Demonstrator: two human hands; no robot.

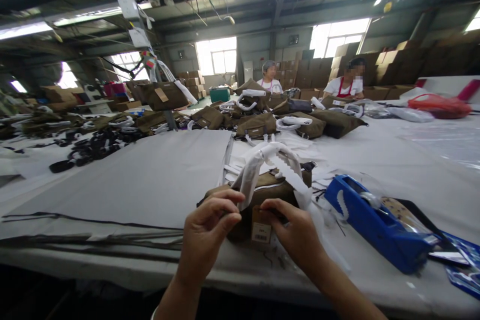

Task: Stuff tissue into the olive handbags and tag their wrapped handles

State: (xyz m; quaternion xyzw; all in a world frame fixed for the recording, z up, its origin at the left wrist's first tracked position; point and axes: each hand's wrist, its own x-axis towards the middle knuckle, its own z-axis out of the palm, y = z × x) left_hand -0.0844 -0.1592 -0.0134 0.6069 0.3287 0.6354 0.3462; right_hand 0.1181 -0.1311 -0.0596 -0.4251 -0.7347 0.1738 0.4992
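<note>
An olive-brown handbag point(276, 191) with a silver zip stands in front of me near the table's edge. White wrapping covers its raised handles point(252, 172). My right hand point(298, 232) pinches the top of a brown hang tag point(261, 230) with a white barcode label, which hangs against the bag's near side. To the left, my left hand point(208, 225) is closed in a pinch beside the handle's base. What lies between its thumb and fingers is too small to make out.
A blue tape dispenser point(375, 227) sits at the right, with scissors point(450, 257) beyond it. Large grey sheets point(150, 180) are stacked at left. Several similar bags point(257, 125) and black straps point(99, 150) lie farther back. Two people point(343, 87) are across the table.
</note>
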